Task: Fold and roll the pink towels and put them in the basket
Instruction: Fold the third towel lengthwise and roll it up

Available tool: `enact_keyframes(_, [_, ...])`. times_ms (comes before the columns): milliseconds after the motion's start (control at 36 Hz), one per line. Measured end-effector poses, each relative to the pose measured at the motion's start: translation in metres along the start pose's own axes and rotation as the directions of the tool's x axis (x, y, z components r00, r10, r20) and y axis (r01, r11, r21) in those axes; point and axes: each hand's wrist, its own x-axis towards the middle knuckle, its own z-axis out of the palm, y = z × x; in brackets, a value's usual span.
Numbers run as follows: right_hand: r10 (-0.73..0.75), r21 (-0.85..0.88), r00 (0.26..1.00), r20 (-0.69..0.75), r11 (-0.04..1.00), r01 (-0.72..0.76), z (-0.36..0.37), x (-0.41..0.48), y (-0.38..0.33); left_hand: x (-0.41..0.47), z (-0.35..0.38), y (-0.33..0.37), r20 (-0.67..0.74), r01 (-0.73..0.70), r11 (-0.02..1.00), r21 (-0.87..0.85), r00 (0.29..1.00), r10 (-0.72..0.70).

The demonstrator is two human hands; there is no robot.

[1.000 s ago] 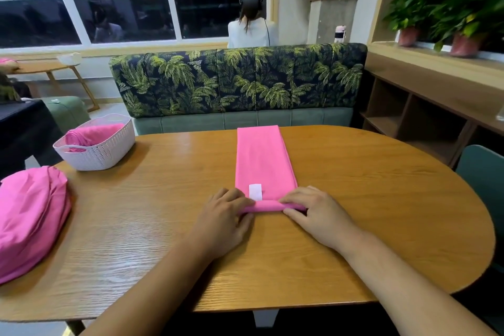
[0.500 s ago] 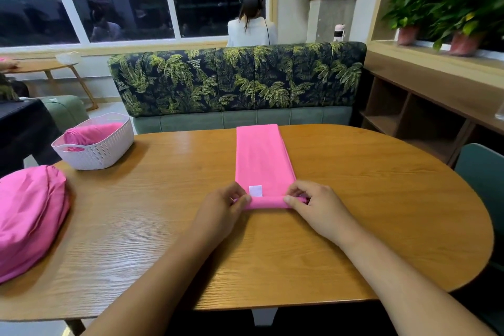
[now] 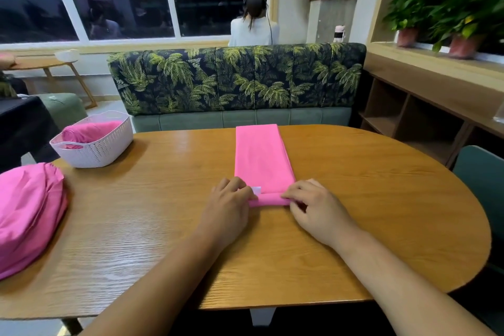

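Where the head view looks down at the middle of the frame, a pink towel (image 3: 263, 157) lies on the wooden table (image 3: 381, 199) as a long narrow folded strip, running from the far table edge toward the lower centre; its near end is turned up into a small tight roll lying crosswise; a white label (image 3: 256, 189) shows just above that roll, at its left side. The left hand (image 3: 227, 204) has its fingers curled over the left end of the roll and grips it; the right hand (image 3: 317, 209) pinches the right end with its fingertips, the other fingers bent above the table. At the left of the frame a white basket (image 3: 92, 150) stands on the table's far left corner, well apart from the strip, with a rolled towel (image 3: 90, 131) inside; at the lower left a loose pink pile (image 3: 27, 213) rests on the table. Beyond the table, in the upper middle, a leaf-patterned sofa (image 3: 237, 79) stands with its back to a dark window.
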Motion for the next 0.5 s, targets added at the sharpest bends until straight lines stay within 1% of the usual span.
enact_keyframes(111, [0.057, 0.003, 0.997, 0.044, 0.998, -0.057, 0.003, 0.003, 0.004, -0.003, -0.001, 0.0, 0.05, 0.011, 1.0, 0.013, 0.999, -0.011])
enact_keyframes(250, [0.097, 0.016, 0.992, 0.077, 0.995, -0.099, 0.005, 0.007, 0.009, -0.002, -0.003, -0.008, 0.101, 0.092, 0.986, -0.138, 0.992, -0.079])
enact_keyframes(306, [0.108, 0.028, 0.99, 0.091, 0.993, -0.111, 0.005, 0.009, 0.009, -0.001, -0.004, -0.01, 0.127, 0.117, 0.979, -0.169, 0.987, -0.096])
enact_keyframes(500, [0.145, 0.07, 0.983, 0.113, 0.986, -0.153, 0.003, 0.012, 0.009, 0.002, -0.004, -0.01, 0.15, 0.135, 0.977, -0.166, 0.983, -0.111])
